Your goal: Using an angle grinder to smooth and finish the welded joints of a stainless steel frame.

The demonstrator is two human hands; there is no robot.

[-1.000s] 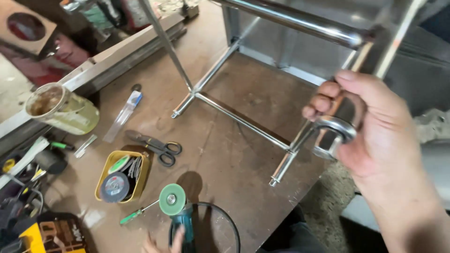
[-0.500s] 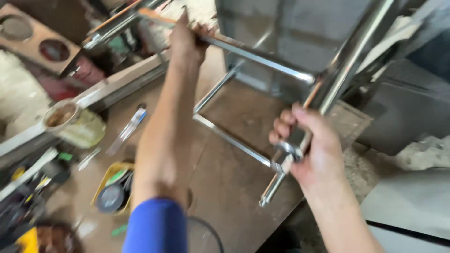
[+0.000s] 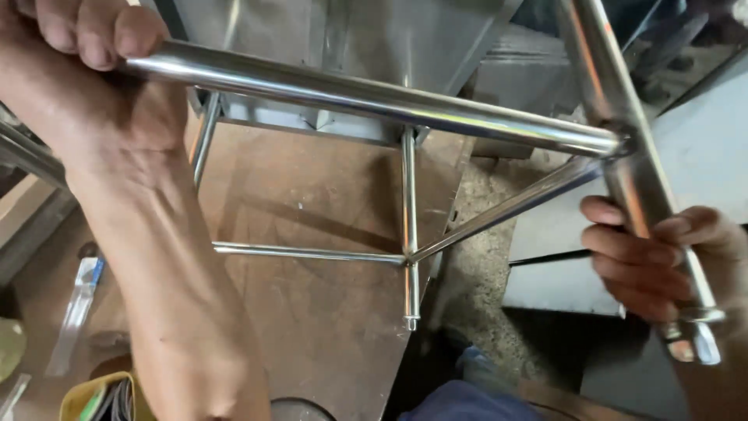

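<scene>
A shiny steel tube frame (image 3: 405, 105) fills the view, lifted above a brown metal workbench (image 3: 312, 327). My left hand (image 3: 86, 70) is wrapped around the thick horizontal top tube at the upper left, with the forearm running down the left side. My right hand (image 3: 654, 257) grips a thick upright leg of the frame at the right, just above its capped end. Thinner cross rods of the frame (image 3: 409, 234) meet near the middle, one pointing down with a small foot at its tip.
A yellow tin with small items (image 3: 97, 398) and a clear plastic packet (image 3: 74, 308) lie on the bench at the lower left. Sheet metal panels (image 3: 389, 39) stand behind. Rough concrete floor (image 3: 483, 273) and grey slabs (image 3: 561, 292) lie right of the bench.
The frame has been raised and turned closer to the camera. My left hand, which reached up to the top tube half a second ago, now holds it; my right hand stays on the leg.
</scene>
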